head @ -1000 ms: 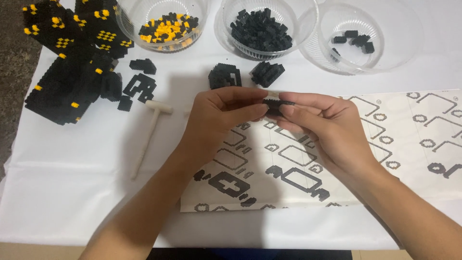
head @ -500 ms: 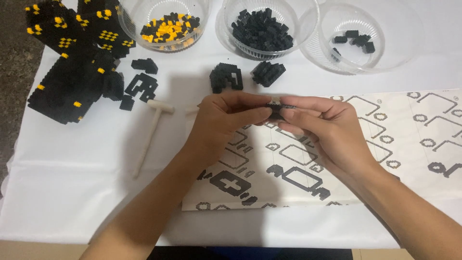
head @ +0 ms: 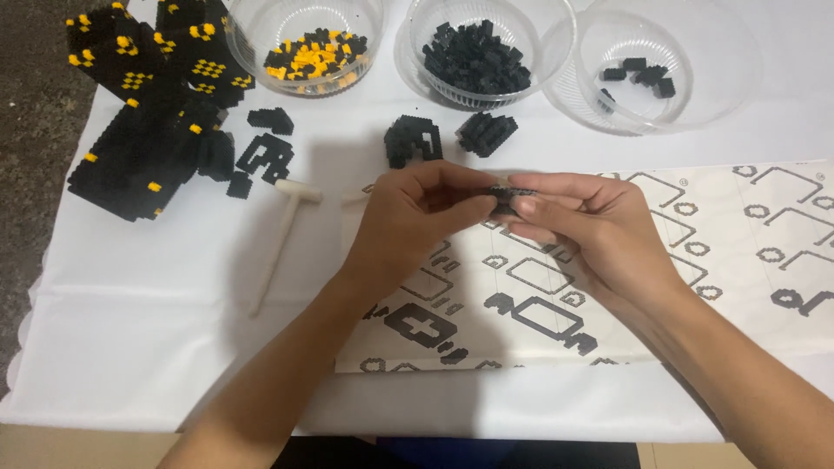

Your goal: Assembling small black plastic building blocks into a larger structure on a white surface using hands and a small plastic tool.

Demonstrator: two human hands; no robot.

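L hand (head: 408, 217): grip pinching one end of a small black brick piece (head: 502, 196).
R hand (head: 591, 226): grip pinching the other end, so both hold it steady, up off the worktop (head: 174, 347).
Under grip: paper w/ drawn shapes (head: 738, 260), flat to look at.
Just past grip: 2 black lumps (head: 415, 139).
Far past grip: 3 clear bowls (head: 747, 52), bricks sorted by colour.
L of grip: white hammer (head: 280, 239), big black-yellow build (head: 148, 113).
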